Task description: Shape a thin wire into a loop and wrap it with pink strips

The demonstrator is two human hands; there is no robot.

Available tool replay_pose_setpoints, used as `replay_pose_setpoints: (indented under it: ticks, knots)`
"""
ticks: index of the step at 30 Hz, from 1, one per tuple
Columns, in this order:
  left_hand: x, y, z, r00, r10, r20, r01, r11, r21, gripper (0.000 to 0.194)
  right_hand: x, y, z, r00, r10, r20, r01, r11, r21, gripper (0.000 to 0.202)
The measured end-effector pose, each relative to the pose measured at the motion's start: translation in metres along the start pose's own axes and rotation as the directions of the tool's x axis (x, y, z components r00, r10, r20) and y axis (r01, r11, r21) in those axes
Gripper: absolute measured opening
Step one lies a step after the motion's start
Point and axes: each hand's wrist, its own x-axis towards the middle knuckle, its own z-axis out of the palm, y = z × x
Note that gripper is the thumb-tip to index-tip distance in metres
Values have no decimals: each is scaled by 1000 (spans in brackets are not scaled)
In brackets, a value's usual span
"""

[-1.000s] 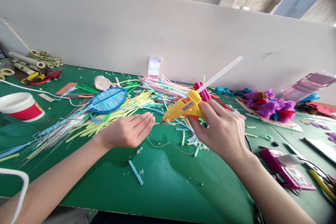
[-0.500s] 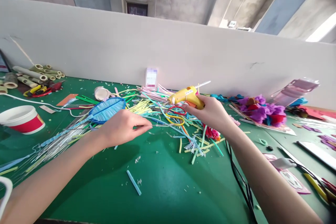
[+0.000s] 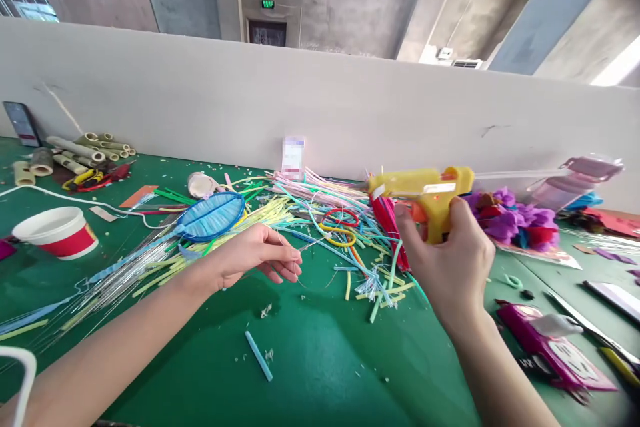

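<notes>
My right hand (image 3: 453,263) grips a yellow hot glue gun (image 3: 423,193) by its handle, the nozzle pointing left. My left hand (image 3: 260,255) is closed in a pinch on a thin pale wire (image 3: 317,241) that sticks out to the right. Fine glue-like strands trail near those fingertips. Behind the hands lies a heap of coloured pipe cleaners (image 3: 320,203), with a red loop (image 3: 340,215) and a yellow loop (image 3: 345,235) among them. A blue leaf-shaped piece (image 3: 213,215) rests just beyond my left hand. A red bundle (image 3: 387,223) is partly hidden behind the glue gun.
At left stand a paper cup (image 3: 57,233) and bamboo pieces (image 3: 83,153) with pliers. On the right are purple petals (image 3: 515,213), a pink bottle (image 3: 570,180), a magenta power strip (image 3: 555,347) and scissors (image 3: 620,363). A blue stub (image 3: 259,355) lies in front. A low white partition (image 3: 300,100) bounds the back.
The glue gun in my right hand has swung right, away from the wire, and now lies nearly level. My left hand has shifted slightly right and down, still pinching the wire.
</notes>
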Motion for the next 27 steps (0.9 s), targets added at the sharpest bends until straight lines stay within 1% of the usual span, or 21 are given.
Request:
replay_pose_setpoints:
  ticks: [1, 3, 4, 6, 8, 10, 13, 18, 22, 27]
  knots:
    - [2, -5, 1, 999, -41, -22, 40, 998, -46, 20, -5, -3, 0, 996, -79, 29, 80, 996, -31, 30]
    - [6, -14, 4, 993, -97, -69, 87, 988, -128, 19, -15, -8, 1, 968, -235, 88, 243, 966, -89, 24]
    - [8, -18, 6, 989, -116, -93, 100, 981, -168, 19, -19, -10, 3, 950, -292, 109, 304, 945, -117, 21]
    - [10, -24, 8, 982, -136, -131, 102, 965, -241, 19, -24, -13, 7, 928, -348, 132, 367, 915, -166, 20]
    - [12, -28, 11, 977, -151, -152, 102, 953, -286, 20, -27, -14, 11, 921, -361, 145, 384, 902, -196, 19]
    - [13, -31, 14, 975, -156, -161, 104, 950, -294, 20, -26, -15, 14, 912, -379, 156, 406, 888, -215, 19]
    - [13, -34, 18, 974, -151, -167, 107, 964, -244, 21, -25, -16, 16, 889, -413, 195, 451, 864, -224, 19]
    - [11, -35, 23, 971, -141, -193, 119, 985, -122, 23, -24, -15, 18, 872, -414, 261, 473, 851, -230, 21]
    - [11, -35, 24, 964, -150, -219, 132, 987, -95, 22, -25, -13, 20, 850, -431, 303, 502, 837, -218, 23]
    - [13, -37, 25, 963, -137, -232, 122, 990, -75, 20, -25, -13, 21, 839, -435, 328, 514, 831, -212, 25]
